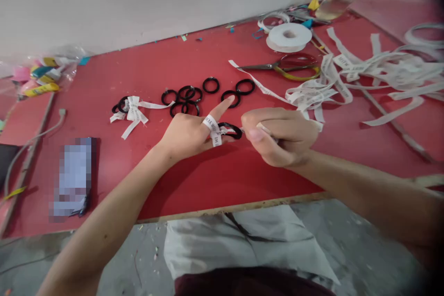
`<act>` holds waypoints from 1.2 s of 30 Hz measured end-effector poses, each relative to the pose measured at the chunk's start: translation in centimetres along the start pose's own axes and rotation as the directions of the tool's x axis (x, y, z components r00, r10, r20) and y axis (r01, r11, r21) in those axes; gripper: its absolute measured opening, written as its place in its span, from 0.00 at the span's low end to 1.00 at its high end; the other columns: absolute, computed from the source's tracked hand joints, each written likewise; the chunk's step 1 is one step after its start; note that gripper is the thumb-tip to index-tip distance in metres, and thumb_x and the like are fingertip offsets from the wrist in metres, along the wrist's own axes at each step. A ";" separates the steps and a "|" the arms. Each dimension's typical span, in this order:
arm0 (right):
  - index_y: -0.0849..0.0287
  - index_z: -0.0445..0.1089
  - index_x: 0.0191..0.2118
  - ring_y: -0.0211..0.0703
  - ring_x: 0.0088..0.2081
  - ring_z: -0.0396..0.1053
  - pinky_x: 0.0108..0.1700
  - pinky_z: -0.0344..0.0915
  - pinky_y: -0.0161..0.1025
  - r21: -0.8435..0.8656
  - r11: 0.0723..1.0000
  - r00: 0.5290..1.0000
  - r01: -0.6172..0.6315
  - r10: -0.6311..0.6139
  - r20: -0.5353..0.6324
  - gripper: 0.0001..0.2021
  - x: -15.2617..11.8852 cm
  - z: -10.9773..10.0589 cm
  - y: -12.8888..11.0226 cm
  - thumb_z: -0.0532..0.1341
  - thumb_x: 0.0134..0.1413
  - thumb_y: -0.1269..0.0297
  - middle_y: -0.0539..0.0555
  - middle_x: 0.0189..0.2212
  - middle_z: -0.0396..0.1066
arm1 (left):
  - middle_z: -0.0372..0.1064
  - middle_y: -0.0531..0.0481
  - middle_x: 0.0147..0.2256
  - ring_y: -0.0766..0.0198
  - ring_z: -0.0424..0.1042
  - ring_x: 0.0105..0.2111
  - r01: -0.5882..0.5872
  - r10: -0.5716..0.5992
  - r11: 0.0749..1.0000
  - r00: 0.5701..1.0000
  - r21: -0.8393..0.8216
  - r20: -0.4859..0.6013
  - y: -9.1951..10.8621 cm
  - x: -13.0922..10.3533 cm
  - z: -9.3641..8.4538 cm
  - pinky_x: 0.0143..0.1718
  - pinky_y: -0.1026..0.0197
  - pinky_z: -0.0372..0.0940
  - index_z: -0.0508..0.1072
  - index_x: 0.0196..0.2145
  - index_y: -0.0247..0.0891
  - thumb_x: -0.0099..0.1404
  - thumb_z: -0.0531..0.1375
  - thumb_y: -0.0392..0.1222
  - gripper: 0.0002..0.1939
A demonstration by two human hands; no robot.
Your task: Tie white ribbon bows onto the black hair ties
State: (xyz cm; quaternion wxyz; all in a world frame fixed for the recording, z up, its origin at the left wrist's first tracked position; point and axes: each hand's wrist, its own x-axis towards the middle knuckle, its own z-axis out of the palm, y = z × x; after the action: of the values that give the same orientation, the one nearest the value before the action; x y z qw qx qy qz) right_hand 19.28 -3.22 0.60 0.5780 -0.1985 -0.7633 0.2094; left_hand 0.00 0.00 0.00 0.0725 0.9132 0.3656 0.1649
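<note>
My left hand [187, 134] is over the red table with its index finger stretched out. A white printed ribbon [210, 123] wraps round its fingers, and a black hair tie [235, 130] sits at the fingertips below. Close beside it, my right hand [280, 136] is closed, thumb against curled fingers, pinching a light ribbon end that mostly hides in the grip. Several loose black hair ties [211, 85] lie just beyond my hands. Left of these rests a hair tie with a knotted ribbon bow [133, 110].
Scissors [277, 67] with yellow-edged handles lie behind my right hand, near a ribbon roll [289, 38]. Tangled printed ribbons [381, 67] spread across the right side. At left are a pixelated phone-like object [72, 178], a cable [31, 143] and a plastic bag of colourful items [41, 74].
</note>
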 end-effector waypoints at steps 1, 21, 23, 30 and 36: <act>0.56 0.44 0.19 0.33 0.17 0.49 0.20 0.47 0.38 0.000 1.000 1.000 0.004 -0.004 0.000 0.26 0.0 0.0 0.0 0.58 0.64 0.65 0.45 0.14 0.47 | 0.66 0.51 0.17 0.62 0.64 0.18 -0.006 0.006 1.000 1.000 0.027 -0.014 -0.1 0.0 0.0 0.23 0.63 0.51 0.62 0.66 0.32 0.68 0.49 0.67 0.41; 0.57 0.50 0.18 0.32 0.18 0.54 0.21 0.53 0.35 -0.033 0.999 1.000 0.026 -0.026 0.005 0.22 0.0 0.0 0.2 0.55 0.65 0.71 0.45 0.15 0.55 | 0.55 0.58 0.21 0.68 0.52 0.22 0.181 -0.140 0.404 0.981 -0.897 0.135 1.2 0.0 0.8 0.24 0.63 0.51 0.60 0.66 0.42 0.62 0.57 0.69 0.43; 0.57 0.52 0.19 0.32 0.19 0.56 0.22 0.54 0.34 -0.037 0.998 0.999 0.043 -0.043 0.011 0.21 0.1 0.0 0.1 0.55 0.64 0.72 0.46 0.16 0.56 | 0.48 0.60 0.19 0.70 0.46 0.20 0.181 -0.142 0.270 0.979 -0.946 0.147 1.4 0.0 1.0 0.21 0.64 0.45 0.59 0.67 0.40 0.62 0.55 0.71 0.44; 0.56 0.53 0.19 0.33 0.19 0.57 0.22 0.56 0.34 -0.010 0.999 0.999 0.050 -0.051 -0.011 0.20 0.1 0.2 0.3 0.56 0.62 0.74 0.46 0.16 0.58 | 0.43 0.61 0.19 0.71 0.35 0.18 0.235 -0.165 0.055 0.961 -0.971 0.223 2.1 0.3 0.8 0.19 0.62 0.34 0.57 0.67 0.36 0.64 0.46 0.75 0.48; 0.57 0.54 0.18 0.33 0.19 0.58 0.22 0.55 0.34 -0.002 0.999 0.999 0.049 -0.049 0.004 0.20 0.2 0.2 0.2 0.57 0.62 0.74 0.46 0.16 0.59 | 0.46 0.61 0.18 0.70 0.36 0.17 0.252 -0.179 0.054 0.954 -0.966 0.239 2.1 0.4 0.6 0.18 0.61 0.34 0.59 0.67 0.37 0.64 0.44 0.75 0.48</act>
State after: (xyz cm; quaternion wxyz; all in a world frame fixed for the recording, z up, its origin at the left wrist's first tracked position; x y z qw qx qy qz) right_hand 19.09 -2.96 0.57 0.5813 -0.1799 -0.7694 0.1945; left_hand 1.81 -1.24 0.03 0.7002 0.5640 0.2880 0.3296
